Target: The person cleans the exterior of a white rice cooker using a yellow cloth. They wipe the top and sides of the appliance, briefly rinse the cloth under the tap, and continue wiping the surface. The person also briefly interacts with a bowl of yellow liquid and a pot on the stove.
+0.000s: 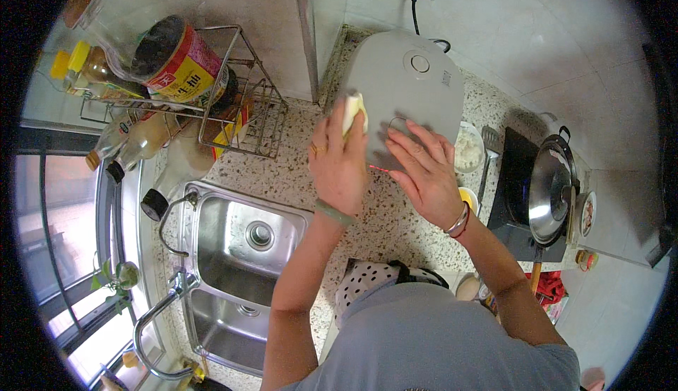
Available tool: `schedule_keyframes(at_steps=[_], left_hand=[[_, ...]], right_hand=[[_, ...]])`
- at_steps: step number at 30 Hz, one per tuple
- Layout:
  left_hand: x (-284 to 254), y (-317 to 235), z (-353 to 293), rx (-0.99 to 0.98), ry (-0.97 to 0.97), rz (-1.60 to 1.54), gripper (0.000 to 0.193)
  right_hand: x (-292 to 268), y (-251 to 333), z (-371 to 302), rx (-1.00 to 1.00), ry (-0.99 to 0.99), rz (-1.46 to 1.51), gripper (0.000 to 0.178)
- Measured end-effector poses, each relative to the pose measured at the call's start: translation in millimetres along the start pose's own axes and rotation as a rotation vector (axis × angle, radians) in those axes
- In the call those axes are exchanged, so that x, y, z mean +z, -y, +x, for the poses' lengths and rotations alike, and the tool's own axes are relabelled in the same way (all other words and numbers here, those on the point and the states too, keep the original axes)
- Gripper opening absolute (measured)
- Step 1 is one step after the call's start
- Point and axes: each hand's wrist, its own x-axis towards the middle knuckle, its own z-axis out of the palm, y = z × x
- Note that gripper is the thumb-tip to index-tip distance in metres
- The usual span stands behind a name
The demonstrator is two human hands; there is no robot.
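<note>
A light grey rice cooker with a round button on its lid stands on the speckled counter before me. My left hand, with a green bangle at its wrist, is closed around a pale yellow folded cloth at the left side of the lid. The hand is slightly smeared by motion, and part of the cloth is hidden by my fingers. On the cooker's near right part lie the outstretched fingers of my right hand, which holds nothing. A thin red string shows between the two hands.
Left of me is a double steel sink with a curved faucet. A wire rack holds several bottles at the back left. To the right, a bowl of white food, a slotted spatula and a lidded wok on a black stove.
</note>
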Motion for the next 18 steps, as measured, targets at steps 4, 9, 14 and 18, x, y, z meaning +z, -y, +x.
schedule_keyframes(at_steps=[4, 9, 14, 18], left_hand=[[12, 19, 11, 0.005, -0.036, -0.1, 0.038], [1, 3, -27, 0.011, 0.036, -0.094, 0.04], [-7, -6, -44, -0.009, 0.082, -0.147, 0.043], [1, 6, -11, -0.019, 0.035, -0.071, 0.042]], right_hand=[[1, 1, -1, 0.004, -0.009, 0.017, 0.043], [-2, 0, -6, 0.03, -0.019, 0.056, 0.042], [-4, 2, -13, 0.032, -0.011, 0.077, 0.04], [-4, 2, -13, 0.034, -0.023, 0.082, 0.038]])
